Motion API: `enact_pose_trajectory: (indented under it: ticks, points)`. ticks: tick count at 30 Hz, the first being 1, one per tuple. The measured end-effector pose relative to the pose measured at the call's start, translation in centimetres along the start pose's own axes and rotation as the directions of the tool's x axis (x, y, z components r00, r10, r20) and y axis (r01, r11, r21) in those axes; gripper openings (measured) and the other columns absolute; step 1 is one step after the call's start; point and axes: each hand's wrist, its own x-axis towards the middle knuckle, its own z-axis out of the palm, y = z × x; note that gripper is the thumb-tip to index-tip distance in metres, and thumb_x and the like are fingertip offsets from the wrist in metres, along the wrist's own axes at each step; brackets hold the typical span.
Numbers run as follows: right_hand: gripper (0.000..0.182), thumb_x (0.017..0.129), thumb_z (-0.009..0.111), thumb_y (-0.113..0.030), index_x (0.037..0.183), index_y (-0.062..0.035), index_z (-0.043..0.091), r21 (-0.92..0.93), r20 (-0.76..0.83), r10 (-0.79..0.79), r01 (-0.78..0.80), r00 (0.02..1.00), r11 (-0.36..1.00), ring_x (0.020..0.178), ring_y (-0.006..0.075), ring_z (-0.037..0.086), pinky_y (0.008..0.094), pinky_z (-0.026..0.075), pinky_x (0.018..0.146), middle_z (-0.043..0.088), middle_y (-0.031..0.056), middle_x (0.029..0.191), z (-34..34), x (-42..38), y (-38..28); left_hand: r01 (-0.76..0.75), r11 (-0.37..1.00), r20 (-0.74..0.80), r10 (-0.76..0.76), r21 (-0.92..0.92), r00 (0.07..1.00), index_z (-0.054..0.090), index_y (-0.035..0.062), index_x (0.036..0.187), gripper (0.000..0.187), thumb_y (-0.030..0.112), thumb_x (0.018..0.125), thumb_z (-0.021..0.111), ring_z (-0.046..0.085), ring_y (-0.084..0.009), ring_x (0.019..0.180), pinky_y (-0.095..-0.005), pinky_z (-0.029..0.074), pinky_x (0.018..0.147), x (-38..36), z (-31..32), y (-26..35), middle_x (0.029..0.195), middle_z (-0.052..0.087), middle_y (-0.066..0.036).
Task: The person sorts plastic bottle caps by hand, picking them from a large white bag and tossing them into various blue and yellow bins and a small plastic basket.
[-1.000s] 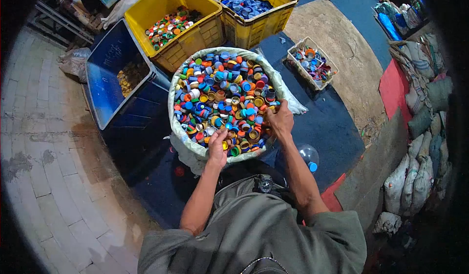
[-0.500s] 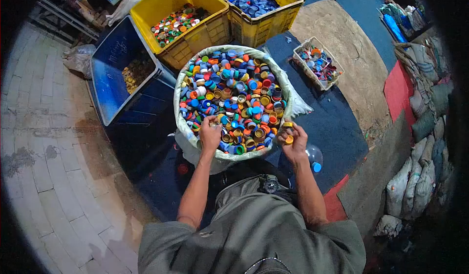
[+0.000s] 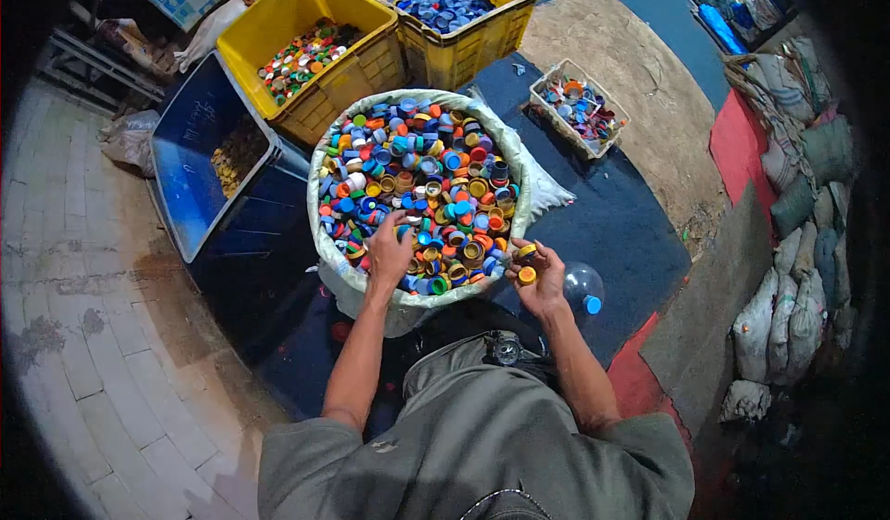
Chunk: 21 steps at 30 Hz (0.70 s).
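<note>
A large round sack point(image 3: 326, 163) with a rolled pale rim stands before me, full of mixed coloured bottle caps point(image 3: 431, 172). Over its near left part is my left hand point(image 3: 389, 249), its thumb and fingers around a yellow bottle cap point(image 3: 402, 233). My right hand point(image 3: 545, 284) is palm up just outside the near right rim. It holds yellow bottle caps: one dark-edged cap point(image 3: 527, 250) at the fingers and an orange-yellow cap point(image 3: 527, 276) lower down. Whether more caps lie in the palm is hidden.
Behind the sack are two yellow crates point(image 3: 320, 103) point(image 3: 473, 52) with sorted caps, and a blue bin point(image 3: 209, 163) stands left. A small white basket point(image 3: 579, 112) sits right. A clear bottle point(image 3: 582, 284) with a blue cap lies by my right hand; filled sacks point(image 3: 779, 321) line the far right.
My view has shifted, so the bins and sack appear farther left. The left hand's fingers have spread around a yellow cap; the right hand still holds its yellow caps.
</note>
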Motion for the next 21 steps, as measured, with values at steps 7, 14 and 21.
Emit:
enact_pose_trajectory:
  ticks: [7,14,21]
  points:
    - [0.038,0.086,0.049,-0.029,0.105,0.003,0.058,0.076,0.009,-0.032,0.032,0.999,0.997,0.067,0.0189,0.05,0.0314,0.044,0.066,0.054,0.0074,0.077,-0.6,-0.1,0.0,-0.081,0.991,0.063,0.089,-0.11,0.994,0.058,0.0001,0.104,0.029,0.004,0.077,0.067,0.065,-0.0308,0.086,-0.0388,0.05,0.074,-0.1,3.8,3.5,0.093,0.065,-0.016]
    - [0.038,0.084,0.048,-0.025,0.107,0.0028,0.059,0.094,0.012,-0.062,0.06,0.998,0.994,0.075,0.0216,0.054,0.0332,0.046,0.07,0.058,0.0104,0.083,-1.9,-0.1,-0.3,-0.174,0.971,0.125,0.195,-0.162,0.973,0.058,0.0034,0.109,0.033,0.003,0.077,0.066,0.065,-0.0304,0.085,-0.0373,0.051,0.071,0.0,6.4,6.7,0.096,0.065,-0.015]
    - [0.036,0.079,0.047,-0.022,0.104,0.0011,0.058,0.129,0.043,-0.167,0.16,0.985,0.979,0.089,0.0273,0.058,0.0368,0.046,0.079,0.06,0.0144,0.095,-2.2,-0.7,-0.8,-0.051,0.979,0.104,0.073,-0.195,0.992,0.061,0.002,0.107,0.027,0.006,0.081,0.066,0.068,-0.0235,0.084,-0.0331,0.053,0.069,0.8,6.5,5.7,0.092,0.068,-0.015]
